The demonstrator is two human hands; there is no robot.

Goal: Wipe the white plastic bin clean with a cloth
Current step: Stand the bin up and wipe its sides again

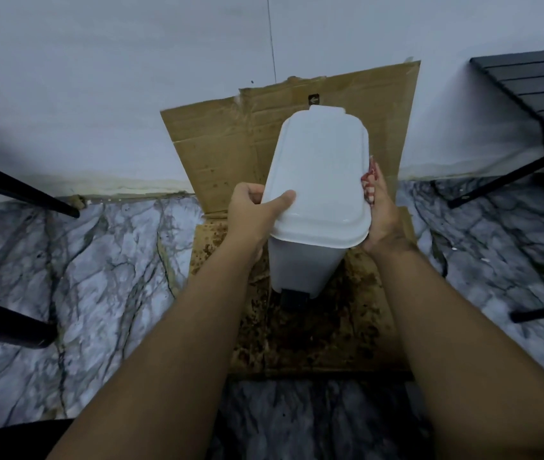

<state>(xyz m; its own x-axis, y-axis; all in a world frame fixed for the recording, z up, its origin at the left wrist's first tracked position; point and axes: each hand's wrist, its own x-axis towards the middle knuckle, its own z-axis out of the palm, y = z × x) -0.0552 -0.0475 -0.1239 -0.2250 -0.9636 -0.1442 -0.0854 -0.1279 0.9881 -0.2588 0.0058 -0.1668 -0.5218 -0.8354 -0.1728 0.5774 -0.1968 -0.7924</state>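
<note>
1. On a stained sheet of cardboard (314, 330) laid over the marble floor (98, 277) stands the white pedal bin (320, 180), lid closed, black pedal (294, 298) facing the person.
2. Left hand (254, 212) grips the lid's near left edge, thumb on top, fingers curled below the rim.
3. Right hand (382, 210) lies against the bin's right side, fingers bunched round what may be a red-patterned cloth (371, 179), though it is mostly hidden.
4. Between both hands sits the bin.
</note>
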